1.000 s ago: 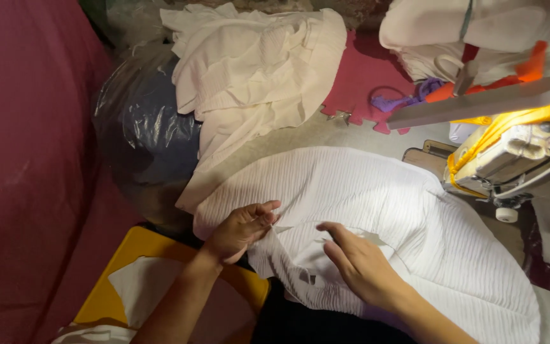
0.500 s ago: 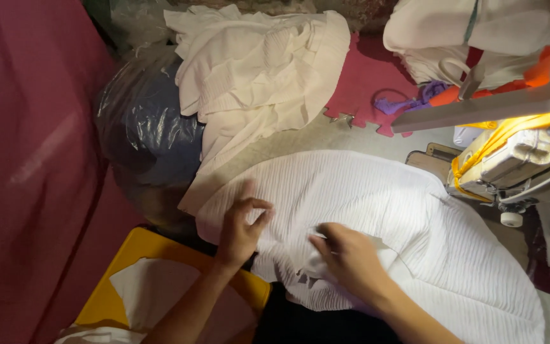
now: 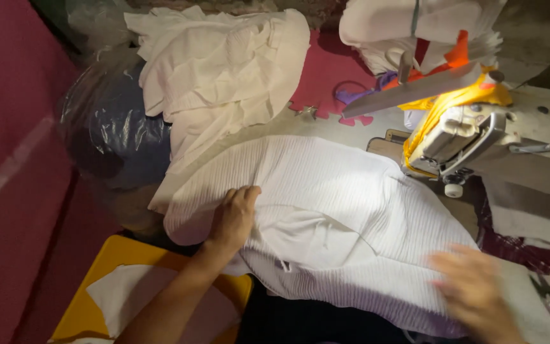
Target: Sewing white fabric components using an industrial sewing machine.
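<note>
A white ribbed cloth (image 3: 345, 210) lies spread over the work table, brightly lit. My left hand (image 3: 233, 216) rests flat on its left part, fingers bent over a fold. My right hand (image 3: 472, 296) is blurred at the lower right edge of the cloth, fingers apart, holding nothing that I can make out. A sewing machine (image 3: 459, 137) wrapped with yellow cloth stands just right of the cloth.
A heap of cream cloth (image 3: 224, 70) lies at the back over a clear plastic bag (image 3: 112, 137) with dark contents. A yellow board (image 3: 90, 306) with a white piece sits at lower left. Another white bundle (image 3: 415, 28) and red and orange scraps lie at the back right.
My right hand has swept from the middle of the cloth to its lower right edge. My left hand has stayed on the cloth's left part, now pressing flatter.
</note>
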